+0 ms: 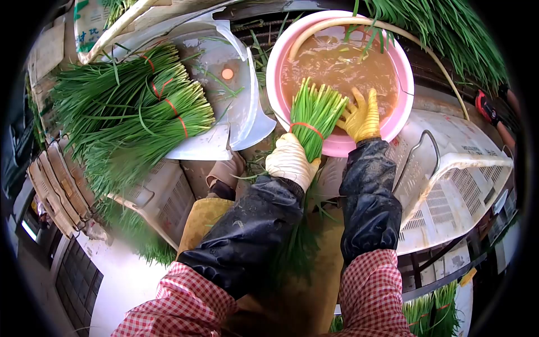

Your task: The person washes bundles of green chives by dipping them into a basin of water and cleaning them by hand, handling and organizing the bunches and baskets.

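A bunch of green garlic chives (315, 113), bound by a red band, is gripped in my left hand (289, 160), which wears a pale wrapped glove. Its cut ends point up over the near rim of a pink basin (405, 84), and the leaves trail down towards my lap. Beside those ends, my right hand (362, 118) in a yellow glove has its fingers spread. It is over the near side of the murky brown water (337, 59); whether the fingertips touch the chives, I cannot tell.
Several banded chive bunches (140, 106) lie on a broken pale plastic tub (219, 59) at left. A hose (435, 56) curves into the basin. White plastic crates (449, 185) stand on both sides. More chives (443, 33) lie at upper right, with another person's gloved hand (486, 108) nearby.
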`<state>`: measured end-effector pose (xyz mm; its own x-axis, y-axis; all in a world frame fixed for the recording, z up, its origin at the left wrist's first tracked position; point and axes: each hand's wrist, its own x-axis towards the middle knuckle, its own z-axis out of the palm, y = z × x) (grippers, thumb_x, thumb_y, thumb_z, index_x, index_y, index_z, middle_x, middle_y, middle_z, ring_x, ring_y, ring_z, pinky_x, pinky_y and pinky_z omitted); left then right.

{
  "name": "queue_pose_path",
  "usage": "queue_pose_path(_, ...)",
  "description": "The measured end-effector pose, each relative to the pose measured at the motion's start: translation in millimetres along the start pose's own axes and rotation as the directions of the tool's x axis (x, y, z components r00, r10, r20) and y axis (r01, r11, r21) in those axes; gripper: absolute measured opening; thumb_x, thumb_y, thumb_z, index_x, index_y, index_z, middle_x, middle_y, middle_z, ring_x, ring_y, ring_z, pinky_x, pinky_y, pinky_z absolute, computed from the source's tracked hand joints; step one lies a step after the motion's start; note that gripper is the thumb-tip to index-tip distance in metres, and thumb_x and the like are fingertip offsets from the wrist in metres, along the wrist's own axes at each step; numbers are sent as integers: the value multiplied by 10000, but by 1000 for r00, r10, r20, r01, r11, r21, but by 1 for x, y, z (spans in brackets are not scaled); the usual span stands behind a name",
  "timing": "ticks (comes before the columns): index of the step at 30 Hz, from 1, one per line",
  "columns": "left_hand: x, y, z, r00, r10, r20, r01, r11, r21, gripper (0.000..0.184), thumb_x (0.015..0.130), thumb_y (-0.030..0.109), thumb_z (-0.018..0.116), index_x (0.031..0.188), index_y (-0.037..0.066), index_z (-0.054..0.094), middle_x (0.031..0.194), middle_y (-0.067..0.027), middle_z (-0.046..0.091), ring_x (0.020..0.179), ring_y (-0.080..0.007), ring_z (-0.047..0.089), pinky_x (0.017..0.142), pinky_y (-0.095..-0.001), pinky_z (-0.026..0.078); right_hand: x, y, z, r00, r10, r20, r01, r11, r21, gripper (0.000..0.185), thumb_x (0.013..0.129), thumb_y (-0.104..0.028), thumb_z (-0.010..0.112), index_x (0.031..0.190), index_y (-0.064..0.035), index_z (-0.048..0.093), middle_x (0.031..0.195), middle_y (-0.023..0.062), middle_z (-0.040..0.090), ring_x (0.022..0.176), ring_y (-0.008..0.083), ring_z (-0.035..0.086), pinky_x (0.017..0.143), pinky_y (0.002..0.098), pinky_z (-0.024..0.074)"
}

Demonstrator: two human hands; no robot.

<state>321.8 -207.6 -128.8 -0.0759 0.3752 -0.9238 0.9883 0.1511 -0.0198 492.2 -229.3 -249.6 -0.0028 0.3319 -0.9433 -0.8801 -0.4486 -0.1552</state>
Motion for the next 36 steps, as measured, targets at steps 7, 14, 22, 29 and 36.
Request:
queue_pose_path(7,3,-12,-18,858,347,-380,-400,914,-68,920,666,380,806,1361,-24,361,1144,-240,552,1006,-362,585,880,-394,485,41,54,12,958,-288,0,286,952,-113,186,942,-154,534,1075,-51,614,984,48,642,878,149,580,825,300,478)
queue_pose_path(14,131,34,18,976,120,-182,-191,874,-447,1155,675,413,788,1472,-4,64,1354,-270,430,1227,-349,470,1011,-334,390,80,48,-22,978,-203,-50,191,965,-182,299,936,-261,513,1147,-54,559,1073,107,616,953,252,592,831,382,488)
queue_pose_path(22,147,26,34,913,241,-329,-371,825,-427,505,879,240,620,1288,-14,470,1130,-175,626,1048,-263,595,934,-327,431,128,96,-85,862,-465,-199,248,731,-636,553,895,-317,586,1395,-227,367,1196,149,583,1058,316,576,871,434,477)
queue_pose_path(29,135,17,48,953,292,-83,-27,-190,-981,643,903,430,580,1396,77,363,1341,-131,481,1218,-250,472,1025,-351,367,41,29,-15,966,-250,-71,231,951,-204,414,921,-362,553,1203,-60,576,1185,124,608,1047,282,588,935,405,472)
queue_pose_path(36,110,7,43,739,510,440,545,-68,-836,516,800,255,738,1233,54,544,1092,-116,657,955,-242,636,836,-406,523,73,48,-53,1000,23,-13,-19,965,263,507,917,-483,501,1240,-95,543,1187,108,600,1025,257,585,911,395,483)
